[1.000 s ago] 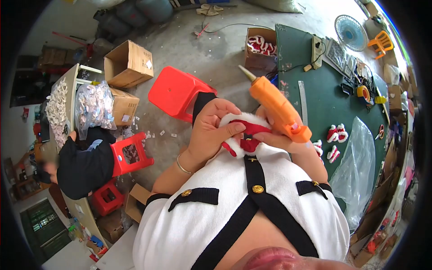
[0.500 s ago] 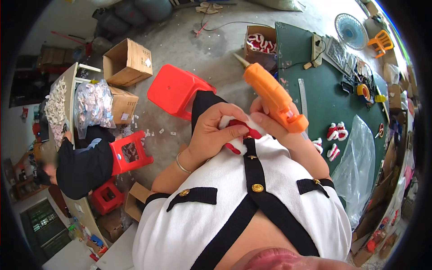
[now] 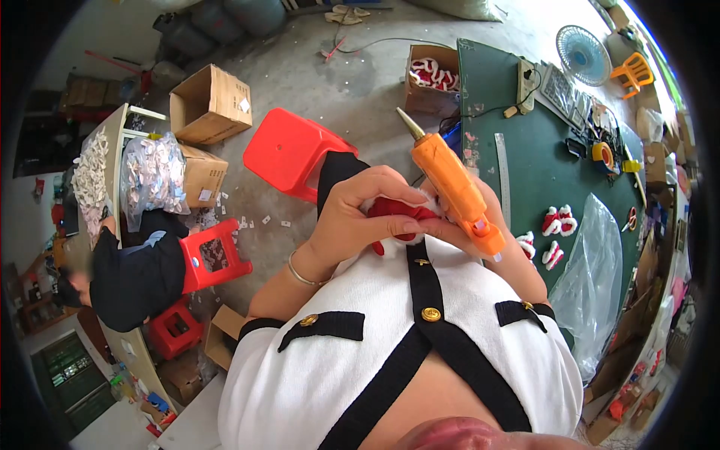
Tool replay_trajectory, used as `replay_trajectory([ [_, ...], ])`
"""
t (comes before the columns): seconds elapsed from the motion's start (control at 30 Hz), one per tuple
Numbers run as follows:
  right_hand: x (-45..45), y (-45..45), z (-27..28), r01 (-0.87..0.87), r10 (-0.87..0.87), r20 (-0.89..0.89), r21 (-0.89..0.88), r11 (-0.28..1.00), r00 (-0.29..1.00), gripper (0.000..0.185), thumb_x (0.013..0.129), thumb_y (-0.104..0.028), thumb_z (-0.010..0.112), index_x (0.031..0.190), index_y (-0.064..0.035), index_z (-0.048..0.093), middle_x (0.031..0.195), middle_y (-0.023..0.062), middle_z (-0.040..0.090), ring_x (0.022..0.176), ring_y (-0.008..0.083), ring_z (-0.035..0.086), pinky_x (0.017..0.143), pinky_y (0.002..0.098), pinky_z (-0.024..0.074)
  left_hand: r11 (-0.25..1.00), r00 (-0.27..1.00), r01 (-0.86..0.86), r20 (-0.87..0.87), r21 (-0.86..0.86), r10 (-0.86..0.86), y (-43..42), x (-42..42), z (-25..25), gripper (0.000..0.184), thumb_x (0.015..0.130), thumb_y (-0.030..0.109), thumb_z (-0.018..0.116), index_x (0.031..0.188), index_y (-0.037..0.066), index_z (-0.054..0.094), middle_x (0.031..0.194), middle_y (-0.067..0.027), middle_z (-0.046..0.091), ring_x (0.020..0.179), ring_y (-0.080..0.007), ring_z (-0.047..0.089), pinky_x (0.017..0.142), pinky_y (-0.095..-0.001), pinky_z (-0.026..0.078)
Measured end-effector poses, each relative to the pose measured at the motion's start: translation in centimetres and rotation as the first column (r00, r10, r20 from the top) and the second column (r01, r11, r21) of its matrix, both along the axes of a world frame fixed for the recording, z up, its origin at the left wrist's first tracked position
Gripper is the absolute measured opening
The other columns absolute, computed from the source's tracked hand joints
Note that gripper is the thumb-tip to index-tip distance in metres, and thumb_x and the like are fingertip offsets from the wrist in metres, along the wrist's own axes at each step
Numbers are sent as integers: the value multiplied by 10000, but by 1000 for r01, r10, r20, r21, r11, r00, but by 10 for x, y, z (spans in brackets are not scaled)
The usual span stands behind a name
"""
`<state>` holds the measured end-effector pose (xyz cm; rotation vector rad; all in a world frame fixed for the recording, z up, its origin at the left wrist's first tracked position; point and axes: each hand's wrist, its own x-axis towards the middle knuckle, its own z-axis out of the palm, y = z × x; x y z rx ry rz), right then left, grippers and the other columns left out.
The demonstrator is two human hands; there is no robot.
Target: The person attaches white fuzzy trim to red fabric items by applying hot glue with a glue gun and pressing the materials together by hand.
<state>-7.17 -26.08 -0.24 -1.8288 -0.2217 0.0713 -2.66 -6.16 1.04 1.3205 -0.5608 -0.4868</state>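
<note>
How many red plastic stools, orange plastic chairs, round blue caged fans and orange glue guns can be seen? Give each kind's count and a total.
Red plastic stools: 3
Orange plastic chair: 1
Round blue caged fan: 1
Orange glue gun: 1
Total: 6

An orange, pistol-shaped plastic glue gun [image 3: 452, 180]; a red cloth piece [image 3: 391, 213] with fluffy white trim [image 3: 433, 203]; a white knit shirt [image 3: 285, 382] with solid black bands [image 3: 375, 379]; a dark green desk [image 3: 525, 165]; a red plastic stool [image 3: 281, 150].
</note>
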Motion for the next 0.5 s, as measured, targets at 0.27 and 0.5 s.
replay_trajectory([
  [0.27, 7, -9, 4, -44, 37, 314, 14, 999, 949, 274, 746, -186, 748, 915, -72, 564, 901, 74, 577, 755, 195, 570, 666, 278, 455, 994, 987, -112, -113, -5, 111, 7, 0, -4, 240, 697, -60, 737, 913, -15, 643, 889, -49, 654, 807, -95, 618, 717, -202, 509],
  [0.5, 4, -32, 1, -229, 151, 295, 249, 941, 943, 318, 826, -358, 640, 825, -44, 589, 839, 97, 602, 769, 246, 573, 676, 315, 453, 983, 974, -182, -140, -17, 178, 14, 3, 0, 275, 678, -83, 738, 909, -3, 613, 908, -57, 633, 792, -94, 605, 668, -200, 509],
])
